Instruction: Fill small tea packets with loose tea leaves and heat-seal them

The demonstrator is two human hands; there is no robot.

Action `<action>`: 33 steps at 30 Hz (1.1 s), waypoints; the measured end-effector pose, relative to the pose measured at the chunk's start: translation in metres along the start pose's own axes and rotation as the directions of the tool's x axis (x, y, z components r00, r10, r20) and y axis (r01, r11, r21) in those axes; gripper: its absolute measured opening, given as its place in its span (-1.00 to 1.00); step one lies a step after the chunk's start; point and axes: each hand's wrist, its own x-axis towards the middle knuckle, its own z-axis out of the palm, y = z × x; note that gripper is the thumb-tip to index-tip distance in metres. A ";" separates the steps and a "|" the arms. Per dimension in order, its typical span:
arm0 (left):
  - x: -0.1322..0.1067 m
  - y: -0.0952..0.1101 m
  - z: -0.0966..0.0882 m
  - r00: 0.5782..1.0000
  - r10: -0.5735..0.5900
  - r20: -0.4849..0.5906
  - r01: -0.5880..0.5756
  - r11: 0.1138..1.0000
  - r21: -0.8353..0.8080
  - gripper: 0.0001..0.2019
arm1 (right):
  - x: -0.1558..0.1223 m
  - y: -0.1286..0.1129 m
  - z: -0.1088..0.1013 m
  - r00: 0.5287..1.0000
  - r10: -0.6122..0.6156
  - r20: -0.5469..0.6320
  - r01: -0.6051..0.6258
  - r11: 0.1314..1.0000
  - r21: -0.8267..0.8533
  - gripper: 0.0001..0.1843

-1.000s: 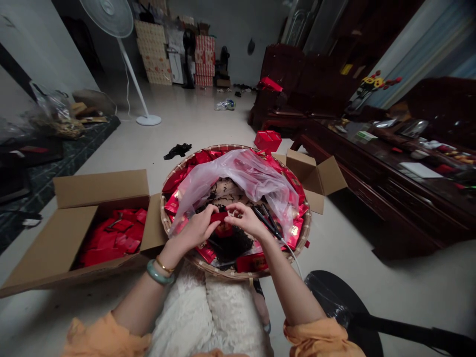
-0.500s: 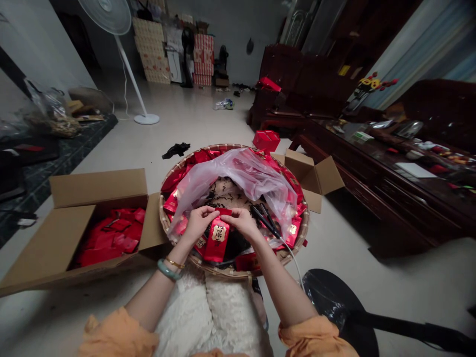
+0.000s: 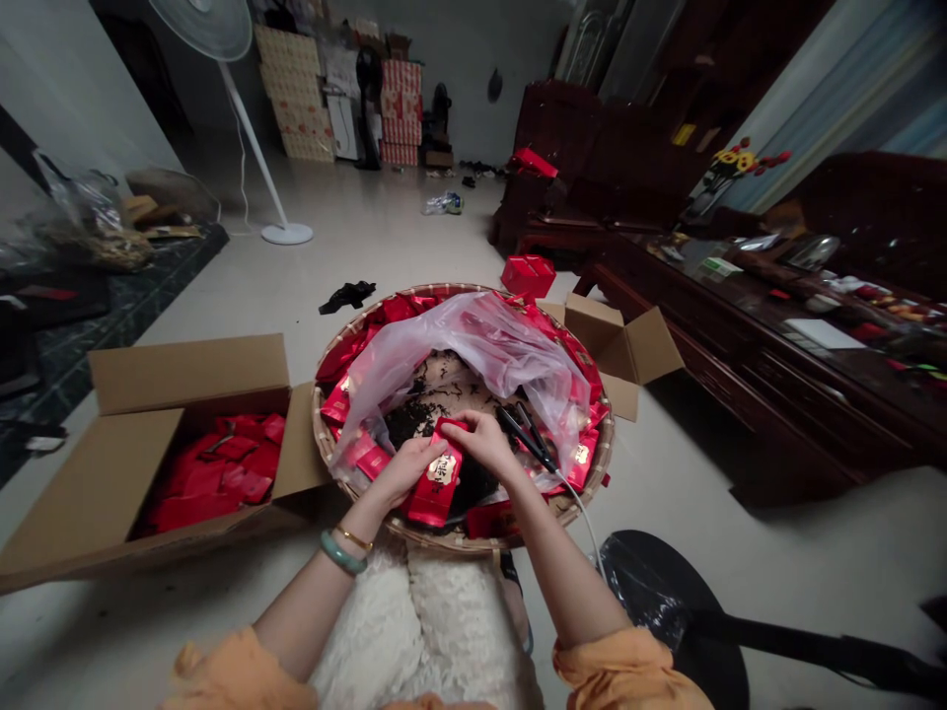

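One red packet (image 3: 436, 490) with a gold label is seen from the head-worn view, held between two bare hands above a round woven bamboo tray (image 3: 317, 434). Its long axis is tilted, running from lower left up to upper right. The packet's lower side is held by the left hand (image 3: 403, 473), its fingers curled closed against it. Its top edge lies nearer the right hand (image 3: 484, 441), by which it is pinched between nearly closed fingers. Dark loose tea leaves (image 3: 405, 424) are heaped in the tray just behind the packet, and a clear plastic bag (image 3: 473, 365) is draped across the tray. A black tong-like tool (image 3: 527, 439) with a white cord (image 3: 581, 518) is placed just beside the right hand. An open cardboard box (image 3: 184, 375) of red packets is set left of the tray.
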 end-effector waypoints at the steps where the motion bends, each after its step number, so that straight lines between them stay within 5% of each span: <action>1: 0.001 -0.001 0.001 1.000 -0.003 0.006 0.003 1.000 0.020 -0.59 | 0.000 -0.003 -0.001 0.999 -0.034 -0.012 0.032 0.994 -0.107 -0.64; 6: -0.001 -0.004 0.007 0.999 -0.025 -0.025 0.026 0.997 0.074 -0.57 | 0.002 -0.006 0.002 0.992 -0.124 -0.007 0.106 0.875 -0.473 -0.48; 12: -0.013 -0.008 0.012 0.991 -0.131 0.015 0.131 0.991 0.009 -0.49 | 0.004 0.008 0.006 0.963 -0.264 -0.048 0.220 0.879 -0.423 -0.44; 23: -0.008 -0.007 0.010 0.995 -0.103 0.005 0.103 0.993 0.062 -0.53 | 0.009 0.017 0.006 0.967 -0.238 -0.093 0.187 0.908 -0.375 -0.46; 28: -0.005 -0.008 0.007 0.995 -0.022 -0.097 0.025 0.999 0.035 -0.48 | 0.002 0.020 0.004 0.944 -0.289 -0.156 0.248 0.938 -0.241 -0.66; 33: 0.003 -0.013 -0.001 0.974 0.135 -0.181 -0.099 0.976 0.196 -0.48 | -0.015 0.025 0.000 0.877 -0.458 -0.147 0.376 0.844 -0.384 -0.62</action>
